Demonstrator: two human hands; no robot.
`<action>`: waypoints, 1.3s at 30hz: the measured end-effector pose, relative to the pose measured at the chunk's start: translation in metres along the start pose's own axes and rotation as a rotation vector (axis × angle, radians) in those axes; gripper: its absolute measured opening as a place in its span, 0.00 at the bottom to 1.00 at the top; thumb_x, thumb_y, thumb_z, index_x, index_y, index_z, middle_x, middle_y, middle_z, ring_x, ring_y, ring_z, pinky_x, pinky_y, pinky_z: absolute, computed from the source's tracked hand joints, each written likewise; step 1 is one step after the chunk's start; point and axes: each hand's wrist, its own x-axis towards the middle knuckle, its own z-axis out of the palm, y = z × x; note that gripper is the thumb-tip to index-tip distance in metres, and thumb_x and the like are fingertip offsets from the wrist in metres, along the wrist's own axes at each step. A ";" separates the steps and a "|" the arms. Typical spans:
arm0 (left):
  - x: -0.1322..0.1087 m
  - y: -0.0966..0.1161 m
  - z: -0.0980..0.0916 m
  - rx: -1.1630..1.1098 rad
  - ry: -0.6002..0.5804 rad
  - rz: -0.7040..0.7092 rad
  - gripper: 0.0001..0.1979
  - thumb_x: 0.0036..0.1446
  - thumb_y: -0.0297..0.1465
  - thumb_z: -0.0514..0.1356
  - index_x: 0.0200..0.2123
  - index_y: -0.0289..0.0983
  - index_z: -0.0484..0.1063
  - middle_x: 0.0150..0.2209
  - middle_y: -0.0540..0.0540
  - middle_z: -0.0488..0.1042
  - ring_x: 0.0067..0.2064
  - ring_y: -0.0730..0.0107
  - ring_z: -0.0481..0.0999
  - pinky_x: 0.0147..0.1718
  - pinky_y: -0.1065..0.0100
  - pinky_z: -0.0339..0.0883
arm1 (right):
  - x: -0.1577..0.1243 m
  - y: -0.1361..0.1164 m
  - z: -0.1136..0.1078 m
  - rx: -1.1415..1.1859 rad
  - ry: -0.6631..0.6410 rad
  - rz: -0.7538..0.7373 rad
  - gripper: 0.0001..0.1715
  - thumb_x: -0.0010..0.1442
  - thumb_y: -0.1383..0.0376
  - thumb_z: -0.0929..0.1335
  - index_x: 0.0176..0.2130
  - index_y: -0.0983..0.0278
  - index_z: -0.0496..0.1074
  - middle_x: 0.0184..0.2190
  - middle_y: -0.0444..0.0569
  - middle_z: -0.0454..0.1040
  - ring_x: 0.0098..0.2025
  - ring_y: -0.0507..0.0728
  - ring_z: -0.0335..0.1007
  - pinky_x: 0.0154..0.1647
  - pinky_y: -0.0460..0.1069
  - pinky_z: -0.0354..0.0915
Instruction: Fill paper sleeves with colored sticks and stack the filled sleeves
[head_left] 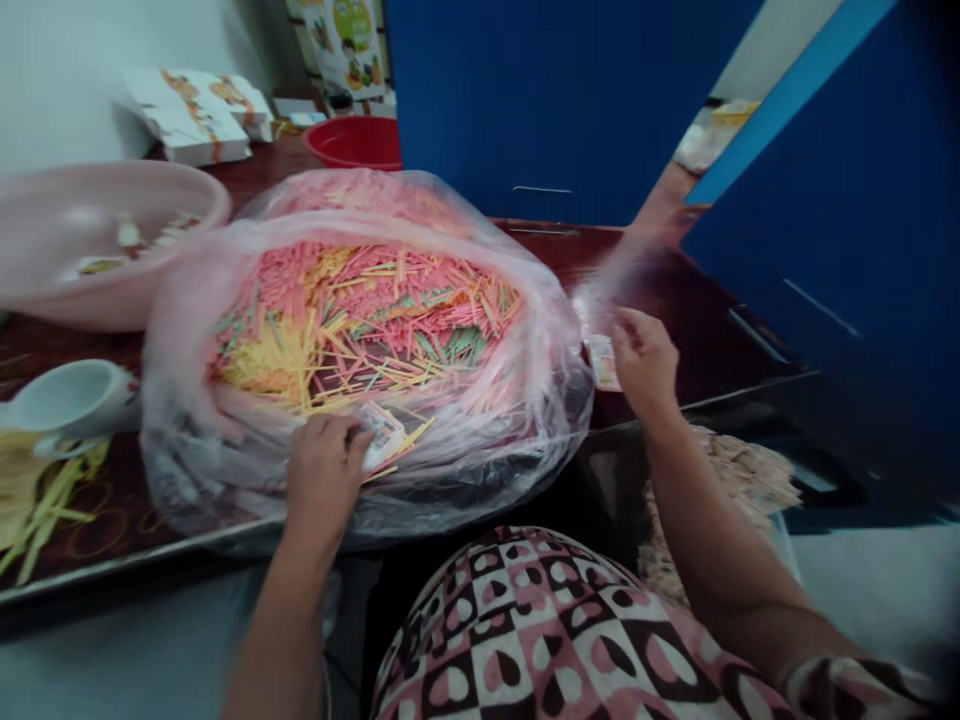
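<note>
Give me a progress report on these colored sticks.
Done: a few packets seem to lie in the pink basin. In hand: the left hand holds a packet, the right hand a second packet. Left: the plastic bag is heaped with sticks.

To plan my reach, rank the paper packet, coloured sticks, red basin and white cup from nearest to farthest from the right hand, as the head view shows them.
1. The paper packet: at the fingers of the right hand, just left of it.
2. The coloured sticks: left, inside the clear plastic bag.
3. The red basin: up and left, at the table's far side.
4. The white cup: far left.
</note>
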 end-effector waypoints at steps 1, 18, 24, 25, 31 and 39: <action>0.000 0.002 0.000 0.008 -0.005 -0.012 0.08 0.61 0.37 0.60 0.34 0.40 0.76 0.37 0.41 0.77 0.43 0.49 0.75 0.48 0.51 0.68 | -0.002 -0.014 0.003 0.083 0.005 -0.033 0.20 0.66 0.57 0.65 0.51 0.62 0.78 0.49 0.58 0.80 0.51 0.63 0.77 0.57 0.61 0.71; -0.012 0.019 -0.002 0.109 0.279 0.069 0.08 0.68 0.34 0.61 0.35 0.39 0.77 0.38 0.42 0.79 0.45 0.58 0.75 0.47 0.59 0.66 | -0.074 -0.223 0.107 0.503 -1.029 -0.278 0.31 0.63 0.42 0.66 0.24 0.63 0.73 0.20 0.43 0.64 0.27 0.51 0.58 0.29 0.48 0.51; -0.004 0.020 -0.005 -0.340 0.268 -0.131 0.15 0.61 0.33 0.66 0.51 0.39 0.75 0.54 0.40 0.77 0.54 0.58 0.77 0.56 0.56 0.69 | -0.074 -0.226 0.112 0.741 -0.989 -0.025 0.24 0.56 0.46 0.70 0.28 0.64 0.75 0.21 0.41 0.65 0.26 0.50 0.56 0.29 0.47 0.55; -0.002 0.019 -0.007 -0.481 0.216 -0.208 0.18 0.60 0.33 0.66 0.53 0.39 0.73 0.51 0.42 0.78 0.50 0.60 0.78 0.52 0.59 0.71 | -0.074 -0.226 0.111 0.767 -0.975 -0.004 0.23 0.57 0.46 0.70 0.28 0.64 0.75 0.21 0.41 0.65 0.26 0.50 0.56 0.29 0.47 0.55; 0.003 0.015 -0.015 -0.913 0.042 -0.409 0.12 0.57 0.31 0.64 0.46 0.39 0.75 0.37 0.49 0.80 0.39 0.67 0.78 0.41 0.67 0.72 | -0.081 -0.226 0.113 0.904 -1.067 0.007 0.22 0.55 0.47 0.72 0.38 0.63 0.76 0.25 0.40 0.66 0.26 0.50 0.56 0.28 0.46 0.55; 0.003 0.013 -0.013 -0.881 0.049 -0.427 0.10 0.60 0.35 0.63 0.43 0.39 0.78 0.41 0.48 0.82 0.42 0.66 0.78 0.45 0.67 0.70 | -0.086 -0.234 0.129 0.667 -0.791 -0.244 0.29 0.62 0.43 0.67 0.22 0.61 0.65 0.20 0.42 0.64 0.25 0.51 0.58 0.28 0.47 0.55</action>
